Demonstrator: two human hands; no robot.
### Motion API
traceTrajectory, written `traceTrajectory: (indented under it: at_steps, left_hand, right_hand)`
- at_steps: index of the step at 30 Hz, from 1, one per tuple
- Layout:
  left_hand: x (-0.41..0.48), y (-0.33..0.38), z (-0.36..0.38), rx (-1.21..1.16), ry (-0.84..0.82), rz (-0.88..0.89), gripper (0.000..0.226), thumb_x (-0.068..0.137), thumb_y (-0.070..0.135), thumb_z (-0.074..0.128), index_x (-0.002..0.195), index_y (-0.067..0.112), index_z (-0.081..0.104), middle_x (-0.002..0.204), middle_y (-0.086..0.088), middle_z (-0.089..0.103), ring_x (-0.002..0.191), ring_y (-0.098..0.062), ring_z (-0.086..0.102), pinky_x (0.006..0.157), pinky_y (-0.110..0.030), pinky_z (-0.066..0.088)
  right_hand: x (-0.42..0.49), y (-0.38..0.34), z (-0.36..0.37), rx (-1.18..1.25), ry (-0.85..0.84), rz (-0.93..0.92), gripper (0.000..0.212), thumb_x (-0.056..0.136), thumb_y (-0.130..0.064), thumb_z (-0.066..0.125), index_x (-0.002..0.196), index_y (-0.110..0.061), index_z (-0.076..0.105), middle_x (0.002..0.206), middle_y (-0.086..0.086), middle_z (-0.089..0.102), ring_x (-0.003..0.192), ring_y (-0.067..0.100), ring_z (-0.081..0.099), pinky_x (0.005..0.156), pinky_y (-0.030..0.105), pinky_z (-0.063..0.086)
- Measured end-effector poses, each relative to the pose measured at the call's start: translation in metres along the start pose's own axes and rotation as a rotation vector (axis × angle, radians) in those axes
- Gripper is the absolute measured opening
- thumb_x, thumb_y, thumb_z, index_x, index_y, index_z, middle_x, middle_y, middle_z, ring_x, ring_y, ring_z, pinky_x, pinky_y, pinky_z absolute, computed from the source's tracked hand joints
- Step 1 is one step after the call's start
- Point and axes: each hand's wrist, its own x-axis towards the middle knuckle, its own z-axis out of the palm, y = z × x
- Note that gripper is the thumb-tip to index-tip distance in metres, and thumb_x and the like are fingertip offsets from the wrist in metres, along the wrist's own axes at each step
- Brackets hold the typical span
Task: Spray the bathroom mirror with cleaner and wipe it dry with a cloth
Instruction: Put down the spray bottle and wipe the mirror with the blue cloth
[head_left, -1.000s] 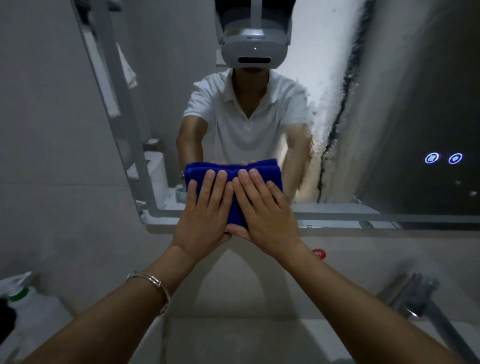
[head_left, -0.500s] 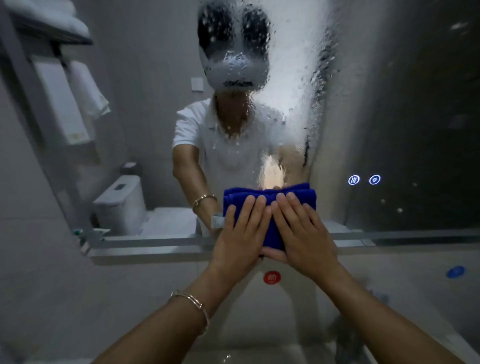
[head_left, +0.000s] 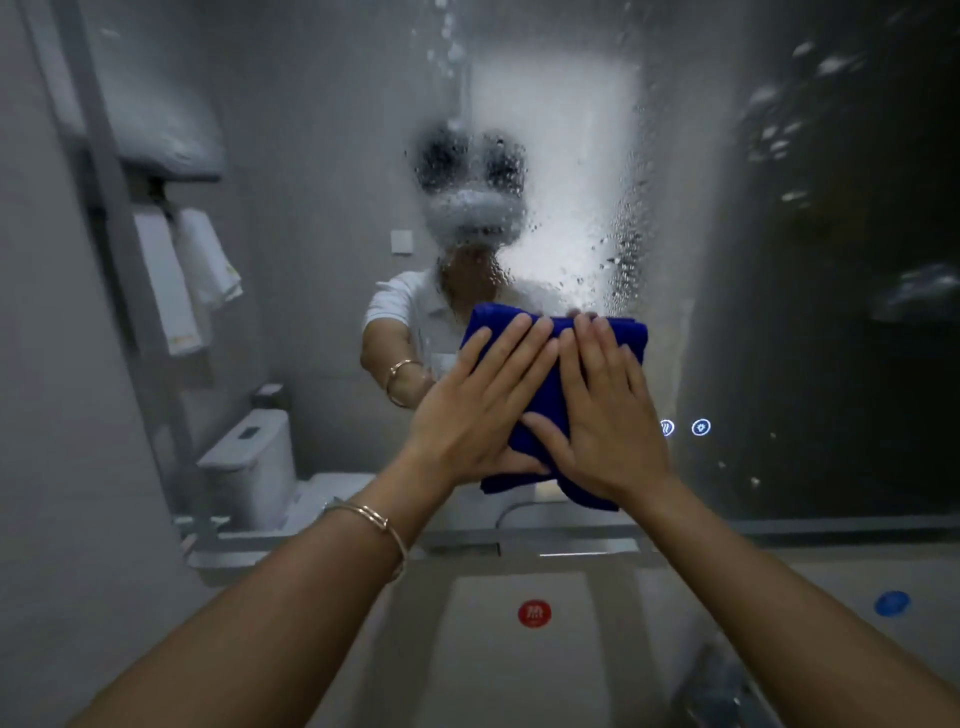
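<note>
A folded blue cloth lies flat against the bathroom mirror, a little above its lower edge. My left hand presses on the cloth's left half with straight fingers. My right hand presses on its right half the same way, thumb under the cloth's middle. Droplets and foam streaks cover the glass above and to the right of the cloth. The spray bottle is out of view.
Two lit touch buttons glow on the mirror to the right of my hands. A red sticker and a blue sticker sit on the wall below the mirror's frame. A chrome tap shows at the bottom right.
Both hands have slid the cloth up the mirror from its lower edge and a little to the right. My view has tilted upward, and the bottle at the lower left has left the frame.
</note>
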Motion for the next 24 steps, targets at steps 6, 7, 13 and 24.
traceTrajectory:
  at_steps: [6, 7, 13, 24]
  left_hand:
    - [0.029, -0.063, -0.034, 0.013, 0.000, -0.079, 0.118, 0.066, 0.086, 0.028, 0.147, 0.001, 0.012, 0.155, -0.016, 0.019, 0.143, -0.030, 0.016, 0.115, -0.045, 0.008]
    - [0.027, -0.070, -0.037, 0.005, -0.002, -0.097, 0.119, 0.066, 0.086, 0.029, 0.147, 0.001, 0.012, 0.155, -0.017, 0.018, 0.143, -0.030, 0.015, 0.115, -0.045, 0.007]
    - [-0.011, -0.089, -0.033, -0.028, -0.013, -0.149, 0.116, 0.068, 0.084, 0.031, 0.147, 0.002, 0.013, 0.155, -0.018, 0.014, 0.144, -0.030, 0.010, 0.116, -0.047, 0.010]
    - [-0.114, -0.047, 0.004, -0.145, -0.128, -0.125, 0.097, 0.081, 0.065, 0.042, 0.150, 0.007, 0.006, 0.157, -0.012, 0.002, 0.146, -0.028, 0.001, 0.116, -0.045, 0.003]
  right_hand:
    - [0.078, -0.021, -0.032, 0.063, 0.055, 0.012, 0.068, 0.094, -0.042, 0.030, 0.149, -0.003, 0.022, 0.156, 0.018, 0.020, 0.145, 0.028, 0.013, 0.114, 0.034, -0.001]
    - [0.087, -0.028, -0.034, 0.084, 0.051, 0.015, 0.067, 0.093, -0.040, 0.029, 0.149, -0.004, 0.022, 0.156, 0.017, 0.019, 0.145, 0.029, 0.013, 0.115, 0.035, 0.000]
    - [0.087, -0.073, -0.019, 0.099, 0.054, 0.012, 0.066, 0.089, -0.035, 0.032, 0.148, -0.005, 0.028, 0.156, 0.015, 0.023, 0.145, 0.029, 0.017, 0.115, 0.040, 0.007]
    - [-0.008, -0.110, 0.036, 0.019, 0.000, -0.077, 0.063, 0.094, -0.037, 0.034, 0.149, -0.010, 0.018, 0.155, 0.011, 0.018, 0.145, 0.024, 0.015, 0.117, 0.039, 0.010]
